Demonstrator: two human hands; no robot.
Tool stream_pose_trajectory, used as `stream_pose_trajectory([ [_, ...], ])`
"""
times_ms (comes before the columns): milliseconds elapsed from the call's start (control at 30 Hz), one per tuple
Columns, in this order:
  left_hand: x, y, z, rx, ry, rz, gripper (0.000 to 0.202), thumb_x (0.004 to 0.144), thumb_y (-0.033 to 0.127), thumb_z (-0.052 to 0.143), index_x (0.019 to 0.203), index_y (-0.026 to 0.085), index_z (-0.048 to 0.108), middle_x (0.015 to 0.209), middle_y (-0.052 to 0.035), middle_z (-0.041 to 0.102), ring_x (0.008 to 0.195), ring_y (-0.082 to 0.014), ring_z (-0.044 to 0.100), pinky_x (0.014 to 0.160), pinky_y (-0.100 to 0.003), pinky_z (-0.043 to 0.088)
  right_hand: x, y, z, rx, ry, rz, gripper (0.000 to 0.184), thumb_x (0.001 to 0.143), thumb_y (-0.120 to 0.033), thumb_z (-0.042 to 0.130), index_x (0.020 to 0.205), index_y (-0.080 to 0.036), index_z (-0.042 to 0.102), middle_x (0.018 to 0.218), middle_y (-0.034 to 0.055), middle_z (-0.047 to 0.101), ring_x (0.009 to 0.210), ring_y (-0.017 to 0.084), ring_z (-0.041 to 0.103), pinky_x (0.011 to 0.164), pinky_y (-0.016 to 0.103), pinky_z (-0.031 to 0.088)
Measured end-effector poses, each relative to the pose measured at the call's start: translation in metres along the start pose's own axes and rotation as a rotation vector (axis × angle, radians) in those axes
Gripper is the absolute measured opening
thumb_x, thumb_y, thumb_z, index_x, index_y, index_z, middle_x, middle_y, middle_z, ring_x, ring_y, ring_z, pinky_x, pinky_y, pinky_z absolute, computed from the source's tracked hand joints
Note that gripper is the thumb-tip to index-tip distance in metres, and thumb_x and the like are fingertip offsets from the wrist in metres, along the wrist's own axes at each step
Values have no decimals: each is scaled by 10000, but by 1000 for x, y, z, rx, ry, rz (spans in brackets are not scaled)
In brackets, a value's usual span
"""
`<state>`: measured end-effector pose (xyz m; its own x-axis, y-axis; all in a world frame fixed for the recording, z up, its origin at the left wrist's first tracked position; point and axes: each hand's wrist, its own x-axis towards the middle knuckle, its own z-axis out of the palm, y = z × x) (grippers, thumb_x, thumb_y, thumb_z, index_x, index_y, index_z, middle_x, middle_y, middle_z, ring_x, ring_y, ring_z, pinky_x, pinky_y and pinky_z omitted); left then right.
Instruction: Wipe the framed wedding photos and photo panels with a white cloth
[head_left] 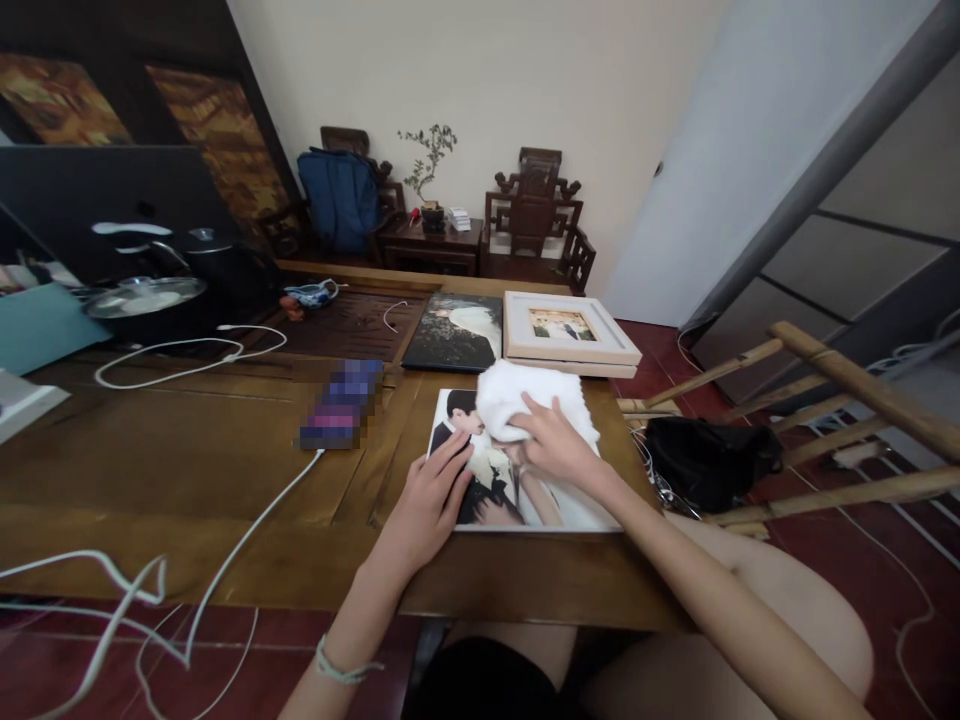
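Observation:
A photo panel (491, 495) showing a couple lies flat near the table's front edge. My left hand (439, 490) rests on its left side with the fingers stretched out, holding nothing. On the upper right of the panel is a fluffy white cloth (540, 390), bunched and covering that corner. My right hand (559, 445) presses down on this cloth and grips it, some fingers sunk into its folds. Just behind lie a dark photo panel (457, 330) and a pale framed photo (570, 330), apparently on top of another frame.
A phone (341, 405) with a white charging cable (255, 520) lies left on the wooden table (187, 470). Further back are a lidded pan (146, 300), a black kettle (225, 265) and a monitor (105, 205). Bamboo chair rails (862, 390) and a black bag (705, 460) are at right.

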<state>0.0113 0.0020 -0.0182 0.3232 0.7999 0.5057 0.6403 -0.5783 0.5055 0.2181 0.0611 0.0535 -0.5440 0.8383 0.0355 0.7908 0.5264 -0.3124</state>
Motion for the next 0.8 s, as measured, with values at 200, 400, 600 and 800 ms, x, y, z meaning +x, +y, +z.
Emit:
stream_pose_trajectory([
  [200,-1,-4,0,10,-10,-35,373,949,234,409,1317,251,470,1352,-103,532,1286,-234,461,1026,-459,396,53,-29,7,60,-46,-167,558,688,1,397,1145,-232,614,1198,82,634,1308,302,372,1008,647,210],
  [400,-1,-3,1,0,-2,-7,378,950,209,404,1323,243,451,1385,-112,497,1318,-229,420,1032,-461,389,25,-7,3,60,-22,-131,537,645,6,384,1059,-211,647,1147,79,664,1350,282,325,1048,626,174],
  [600,-1,-3,1,0,-2,10,378,950,187,396,1322,235,439,1402,-115,477,1332,-223,400,1043,-467,374,-16,46,-10,15,83,53,588,607,29,338,1094,-147,615,1268,137,587,1361,287,302,1073,633,124],
  [800,-1,-4,1,27,-4,9,372,950,182,400,1317,226,443,1399,-113,482,1335,-219,394,1038,-463,377,-70,40,-1,-33,41,130,532,597,32,353,1032,-127,617,1394,186,454,1392,310,195,1063,646,182],
])
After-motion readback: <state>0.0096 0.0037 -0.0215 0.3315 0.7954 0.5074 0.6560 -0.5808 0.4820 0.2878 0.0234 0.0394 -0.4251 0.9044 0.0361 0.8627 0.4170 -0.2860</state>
